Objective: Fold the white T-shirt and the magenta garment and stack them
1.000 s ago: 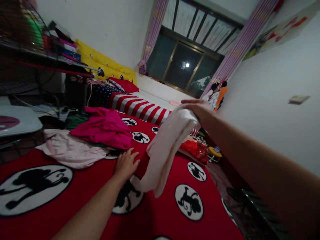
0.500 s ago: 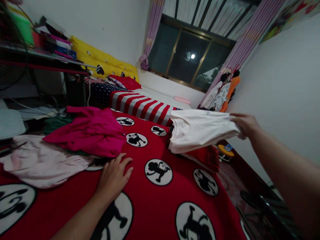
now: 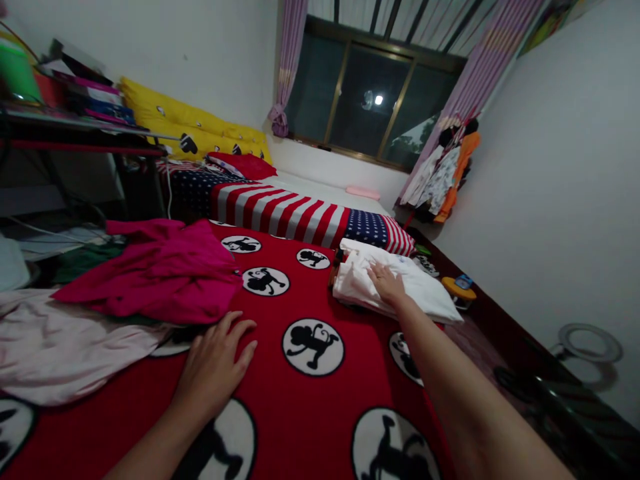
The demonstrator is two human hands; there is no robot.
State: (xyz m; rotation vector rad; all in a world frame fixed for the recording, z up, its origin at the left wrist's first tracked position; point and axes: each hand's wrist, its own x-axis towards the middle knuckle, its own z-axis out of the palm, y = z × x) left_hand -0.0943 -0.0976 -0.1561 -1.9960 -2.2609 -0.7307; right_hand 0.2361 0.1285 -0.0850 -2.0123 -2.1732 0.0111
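A folded white shirt (image 3: 425,283) lies on a low stack of clothes at the far right edge of the red monkey-print blanket (image 3: 320,407). My right hand (image 3: 387,283) rests flat on top of it, fingers stretched out. On the near left part of the blanket, my left hand (image 3: 217,360) lies with its fingers apart and holds nothing. Just beyond its fingertips is a crumpled magenta garment (image 3: 170,273). A pale pink garment (image 3: 70,353) is heaped to the left of it, partly under the magenta one. The clothes beneath the white shirt are mostly hidden.
Behind the blanket stands a bed with a stars-and-stripes cover (image 3: 280,207) and a yellow cushion (image 3: 195,127). A cluttered desk (image 3: 80,127) is at the left. Clothes hang (image 3: 445,173) by the curtain. A yellow stool (image 3: 457,290) and a dark chair (image 3: 580,413) stand right.
The white shirt, gripped at its right end and raised before, now lies flat on the stack. My right hand has let go and moved left onto its top. My left hand stays nearly in place.
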